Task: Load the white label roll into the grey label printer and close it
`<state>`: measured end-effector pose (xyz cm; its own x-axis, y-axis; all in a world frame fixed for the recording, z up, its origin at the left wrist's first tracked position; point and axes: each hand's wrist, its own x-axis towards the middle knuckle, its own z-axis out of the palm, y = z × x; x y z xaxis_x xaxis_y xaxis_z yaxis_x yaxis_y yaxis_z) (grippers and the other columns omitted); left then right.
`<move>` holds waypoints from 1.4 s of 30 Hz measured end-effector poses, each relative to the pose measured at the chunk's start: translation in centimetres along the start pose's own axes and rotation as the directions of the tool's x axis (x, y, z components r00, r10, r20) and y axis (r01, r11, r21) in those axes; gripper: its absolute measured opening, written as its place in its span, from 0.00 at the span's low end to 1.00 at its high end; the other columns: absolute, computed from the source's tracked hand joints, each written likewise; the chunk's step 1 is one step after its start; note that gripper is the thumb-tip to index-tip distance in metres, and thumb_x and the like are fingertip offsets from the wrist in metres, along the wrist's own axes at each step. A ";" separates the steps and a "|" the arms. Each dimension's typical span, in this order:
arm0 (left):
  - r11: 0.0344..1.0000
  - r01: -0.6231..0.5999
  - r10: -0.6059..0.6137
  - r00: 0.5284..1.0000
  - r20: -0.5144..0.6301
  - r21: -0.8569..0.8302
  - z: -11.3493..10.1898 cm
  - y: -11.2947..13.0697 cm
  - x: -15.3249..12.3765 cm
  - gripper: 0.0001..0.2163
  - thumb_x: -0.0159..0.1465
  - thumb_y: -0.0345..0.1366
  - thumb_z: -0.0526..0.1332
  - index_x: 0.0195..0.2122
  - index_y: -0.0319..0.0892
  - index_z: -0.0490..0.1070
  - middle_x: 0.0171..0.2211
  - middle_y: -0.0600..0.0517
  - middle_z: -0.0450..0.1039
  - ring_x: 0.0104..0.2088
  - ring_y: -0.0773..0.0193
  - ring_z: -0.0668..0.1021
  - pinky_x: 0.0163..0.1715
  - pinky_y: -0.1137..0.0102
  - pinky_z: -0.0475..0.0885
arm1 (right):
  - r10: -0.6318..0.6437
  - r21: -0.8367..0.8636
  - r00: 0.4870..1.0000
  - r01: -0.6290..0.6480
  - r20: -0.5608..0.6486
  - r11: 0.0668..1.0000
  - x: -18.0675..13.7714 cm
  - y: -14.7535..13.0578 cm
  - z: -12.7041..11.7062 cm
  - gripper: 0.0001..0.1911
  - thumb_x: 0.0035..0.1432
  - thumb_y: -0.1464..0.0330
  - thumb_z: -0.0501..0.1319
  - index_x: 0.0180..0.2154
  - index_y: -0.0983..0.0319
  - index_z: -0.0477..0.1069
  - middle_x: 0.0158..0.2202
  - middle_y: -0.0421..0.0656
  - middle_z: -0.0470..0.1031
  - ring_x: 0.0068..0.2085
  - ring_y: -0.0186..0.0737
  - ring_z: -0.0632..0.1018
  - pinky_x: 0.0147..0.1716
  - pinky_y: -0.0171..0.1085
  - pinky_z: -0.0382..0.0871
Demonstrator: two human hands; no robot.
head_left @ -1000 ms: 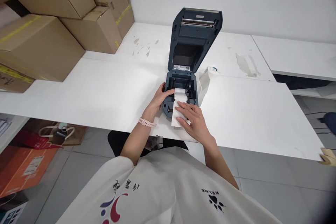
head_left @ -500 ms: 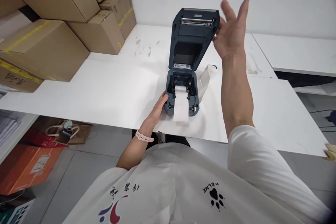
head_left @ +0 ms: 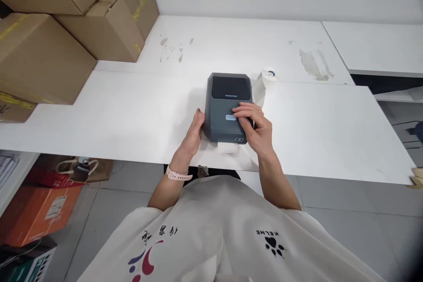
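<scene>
Cardboard boxes [head_left: 62, 31]: upper left, cut off.
Left hand [head_left: 194, 131]: fingers together, flat against printer [head_left: 228, 103] side.
Printer: centre, on white surface [head_left: 132, 119], lid down.
Paper strip [head_left: 228, 147]: mostly hidden under its front.
Right hand [head_left: 257, 127]: fingers curved loosely on lid.

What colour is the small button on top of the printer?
The button is light blue, seen best in the head view.

Single head cam is looking fwd & down past wearer's shirt [head_left: 214, 224], sitting close above the white table [head_left: 125, 114], w/ printer [head_left: 227, 108] landing approx mid-frame.
</scene>
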<state>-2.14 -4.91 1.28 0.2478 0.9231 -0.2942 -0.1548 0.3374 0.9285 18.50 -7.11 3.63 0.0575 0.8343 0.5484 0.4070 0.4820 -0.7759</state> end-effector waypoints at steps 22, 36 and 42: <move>0.991 -0.033 0.042 0.997 -0.067 0.127 3.5 -5.7 -6.2 0.32 0.67 0.65 0.54 0.20 0.42 0.70 0.20 0.51 0.70 0.23 0.68 0.69 0.26 0.68 0.65 | -0.004 -0.016 0.997 0.002 -0.080 1.000 -0.8 1.0 1.2 0.11 0.74 0.63 0.56 0.43 0.51 0.79 0.46 0.40 0.85 0.61 0.47 0.78 0.69 0.58 0.62; 0.893 -0.344 0.392 0.912 -0.124 0.289 2.7 -4.1 -6.0 0.29 0.72 0.55 0.55 0.17 0.43 0.68 0.17 0.53 0.68 0.20 0.68 0.69 0.25 0.69 0.66 | -0.269 -0.609 0.958 0.273 0.101 0.744 -1.5 1.0 0.9 0.13 0.74 0.57 0.56 0.46 0.50 0.78 0.58 0.37 0.81 0.70 0.51 0.69 0.74 0.59 0.39; 0.820 -0.412 0.553 0.749 -0.365 0.397 2.3 -3.6 -4.2 0.23 0.73 0.55 0.54 0.64 0.51 0.70 0.67 0.46 0.71 0.68 0.55 0.71 0.65 0.57 0.69 | -0.108 -0.544 0.991 0.130 0.072 0.829 -3.7 1.1 1.0 0.24 0.72 0.49 0.53 0.60 0.53 0.69 0.73 0.50 0.63 0.74 0.57 0.63 0.72 0.66 0.44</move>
<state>-0.42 -10.45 -0.34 -0.2495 0.9452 0.2108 0.1510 -0.1770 0.9725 17.83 -9.38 0.49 -0.0531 0.7943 0.6052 0.8408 0.3626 -0.4021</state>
